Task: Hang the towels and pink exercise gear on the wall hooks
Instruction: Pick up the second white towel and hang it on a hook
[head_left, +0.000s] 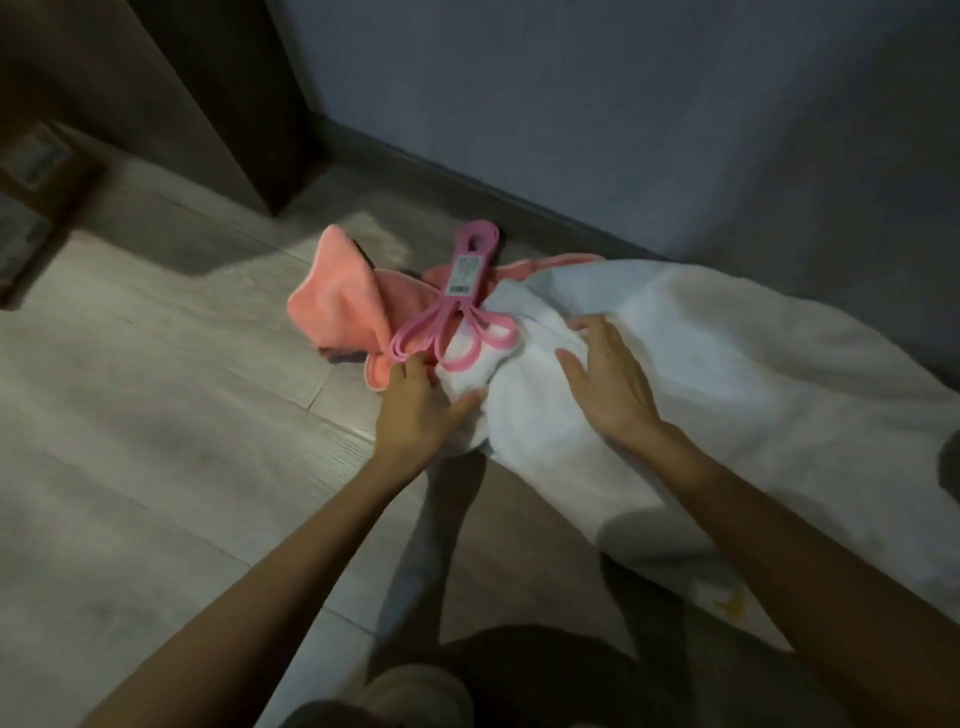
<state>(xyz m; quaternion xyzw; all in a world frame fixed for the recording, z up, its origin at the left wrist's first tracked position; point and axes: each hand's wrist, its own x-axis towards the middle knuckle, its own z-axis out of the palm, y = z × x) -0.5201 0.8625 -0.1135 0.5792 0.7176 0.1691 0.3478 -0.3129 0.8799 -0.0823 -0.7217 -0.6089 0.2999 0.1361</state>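
Towels and a pink exercise band lie heaped together on the wood-look floor (156, 415), close to the foot of a grey wall (623, 104); nothing has been hung. Both bare forearms reach forward and down from the bottom of the view.

The left hand (415, 410) is palm down at the near edge of the heap. Its fingertips bend into the spot where a loop of the pink exercise band (451, 304) meets the pink towel (337, 306), and its thumb is spread out to the right, lying on the white towel (727, 374). The fingertips are hidden, so I cannot tell whether this grip has pinched the band or only touches it.

The right hand (610, 384) lies palm down on the white towel, fingers spread and only slightly bent. Its grip is wide and holds nothing; it rests on the cloth.

Counted: 2 towels, 1 pink and 1 white. The pink one is crumpled at the left of the heap, and the much larger white one spreads away to the right along the wall. There is 1 band, coiled into several loops and bundled by 1 paper label (464, 271) with a barcode, lying across the place where the 2 towels meet.

A dark wooden panel (223, 93) stands at the upper left, and 1 blurred brown box (36, 208) sits at the left edge.
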